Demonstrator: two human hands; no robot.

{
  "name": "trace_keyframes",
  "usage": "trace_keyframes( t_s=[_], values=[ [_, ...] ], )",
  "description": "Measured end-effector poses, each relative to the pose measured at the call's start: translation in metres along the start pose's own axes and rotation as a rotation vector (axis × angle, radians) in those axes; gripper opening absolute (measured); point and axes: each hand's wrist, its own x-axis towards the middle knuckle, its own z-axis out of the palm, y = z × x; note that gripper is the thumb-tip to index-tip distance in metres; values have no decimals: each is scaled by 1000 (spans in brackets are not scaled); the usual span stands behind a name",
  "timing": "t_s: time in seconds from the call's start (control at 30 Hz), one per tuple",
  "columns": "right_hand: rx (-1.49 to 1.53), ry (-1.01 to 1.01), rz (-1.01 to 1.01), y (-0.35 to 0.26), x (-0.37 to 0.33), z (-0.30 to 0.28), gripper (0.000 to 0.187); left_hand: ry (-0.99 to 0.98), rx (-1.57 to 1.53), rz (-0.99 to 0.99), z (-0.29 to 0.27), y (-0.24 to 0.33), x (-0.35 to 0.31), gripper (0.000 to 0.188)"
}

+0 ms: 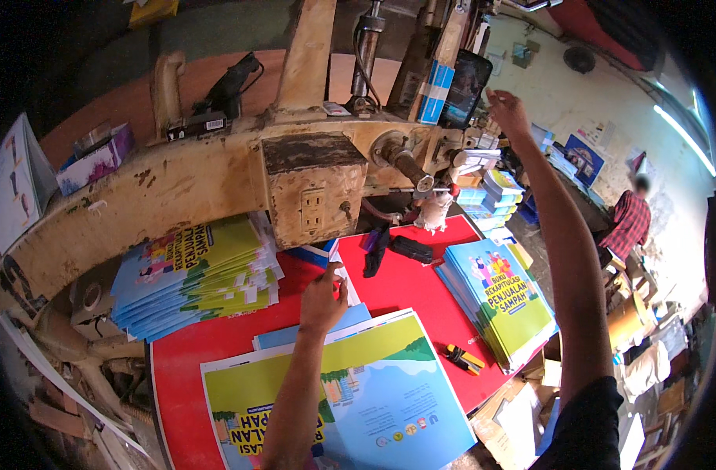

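My left hand (324, 299) hovers over the red tabletop (401, 290), fingers apart and pointing toward a blue-and-white item (315, 252) under the machine. Whether a fingertip touches it I cannot tell. Below that arm lies a large printed cover sheet (381, 392), green and blue, with another blue sheet partly under it. My right hand (508, 113) is raised at the upper right with fingers stretched out. It is beside a dark-screened phone or tablet (466, 90) propped on the machine; contact is unclear. Both hands look empty.
A worn cream machine (209, 168) spans the back of the table. Stacks of printed covers stand left (193, 274) and right (499, 301). A yellow-and-black tool (464, 359) and a black pouch (411, 249) lie on the red surface. A person in a checked shirt (631, 219) is farther right.
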Motion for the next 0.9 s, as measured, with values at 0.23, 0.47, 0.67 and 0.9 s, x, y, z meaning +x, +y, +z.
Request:
trace_keyframes(
  t_s=[0.23, 0.47, 0.67, 0.9],
  values=[
    [392, -112, 63, 6, -42, 29, 57, -81, 18, -53, -7, 4, 1, 29],
    [258, -22, 67, 15, -42, 32, 67, -71, -30, -2, 8, -3, -1, 21],
    [70, 20, -73, 15, -51, 37, 65, -48, -14, -9, 1, -1, -1, 14],
    [16, -44, -101, 18, -45, 31, 59, -67, -88, -41, 5, -4, -1, 12]
  ],
)
